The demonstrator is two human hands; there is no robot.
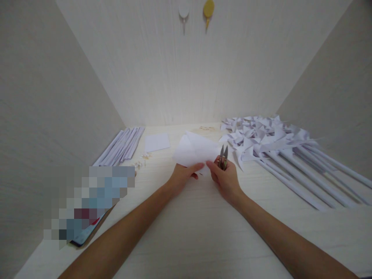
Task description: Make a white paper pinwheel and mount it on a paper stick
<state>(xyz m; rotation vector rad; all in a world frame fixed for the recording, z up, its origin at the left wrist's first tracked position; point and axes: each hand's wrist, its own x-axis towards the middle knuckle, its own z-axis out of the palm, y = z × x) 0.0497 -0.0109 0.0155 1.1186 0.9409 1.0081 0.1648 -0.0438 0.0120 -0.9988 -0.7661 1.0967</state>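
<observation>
Lying creased at mid-table, the white paper sheet [194, 152] is being pinched along its near edge by both hands. The left hand [183, 176] is closing thumb over fingers on it; the right hand [225, 178] is also gripping small snips [223, 157], handles hidden in its palm, blades pointing up. Paper pinwheels [261, 137] are lying to the right, rolled paper sticks [122, 146] to the left.

Centre: folded paper [193, 152] on the bench [203, 232], left hand [182, 176] and right hand [226, 180] at its near edge
Right hand: snips [223, 157], just right of the paper
Right: pinwheels [261, 139] piled, their sticks [314, 174] running nearward
Left: rolled sticks [122, 146], a paper square [157, 142] beside them
Near left: phone [87, 232]
Behind: two hooks [196, 11] on the wall
</observation>
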